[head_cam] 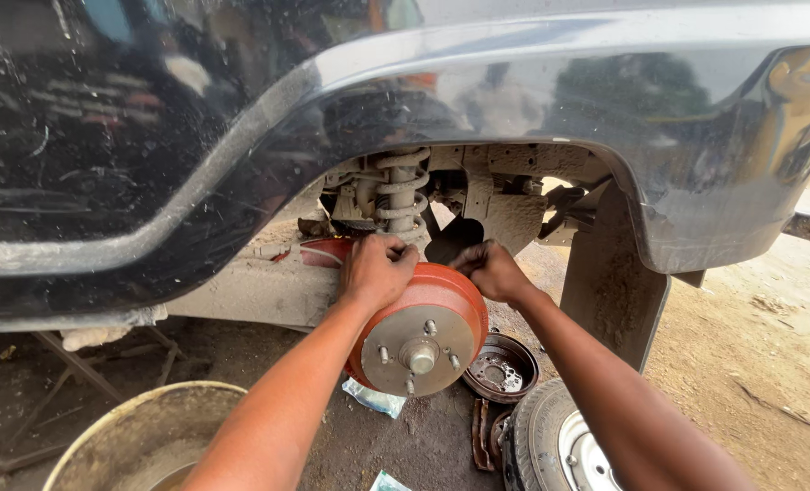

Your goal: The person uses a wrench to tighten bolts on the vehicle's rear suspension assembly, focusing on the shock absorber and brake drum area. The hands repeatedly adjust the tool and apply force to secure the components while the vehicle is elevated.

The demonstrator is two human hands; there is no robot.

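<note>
Head view, outdoor dirt ground [769, 355], left hand [375, 270] and right hand [490, 268] both gripping red brake drum [420, 335], under dark car's wheel arch [514, 164]

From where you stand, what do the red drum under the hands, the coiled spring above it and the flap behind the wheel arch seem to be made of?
Red drum: looks like painted cast metal, its round face bare grey with studs.
Coiled spring: probably steel, dull and caked with dust.
Flap: likely rubber or plastic, matte and mud-coated; hard to be sure.
</note>
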